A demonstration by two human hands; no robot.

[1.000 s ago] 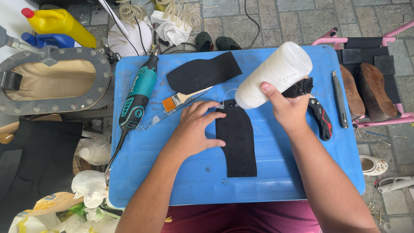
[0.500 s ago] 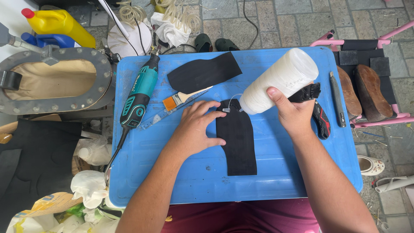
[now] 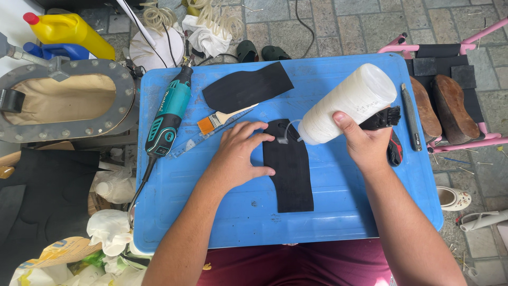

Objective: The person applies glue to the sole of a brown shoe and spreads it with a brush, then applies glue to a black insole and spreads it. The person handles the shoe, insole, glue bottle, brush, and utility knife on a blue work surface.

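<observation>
My right hand (image 3: 365, 142) grips a white plastic squeeze bottle (image 3: 346, 103), tipped on its side with the nozzle over the top end of a black sole-shaped sheet (image 3: 290, 172). A thin clear thread runs from the nozzle onto the sheet. My left hand (image 3: 235, 153) lies flat on the blue tabletop (image 3: 211, 212), fingertips pressing the sheet's left edge. A second black sole-shaped piece (image 3: 246, 86) lies further back.
A teal rotary tool (image 3: 166, 119), an orange-bristled brush (image 3: 217, 119) and a clear ruler (image 3: 198, 140) lie left. A black brush (image 3: 382, 117), a utility knife (image 3: 410, 115) sit right. Brown shoe soles (image 3: 444, 108) rest on a pink stand. A yellow bottle (image 3: 69, 29) stands far left.
The bottle has tipped so its nozzle comes down onto the sheet's top end, and a thread of liquid now shows. My left hand stays on the sheet.
</observation>
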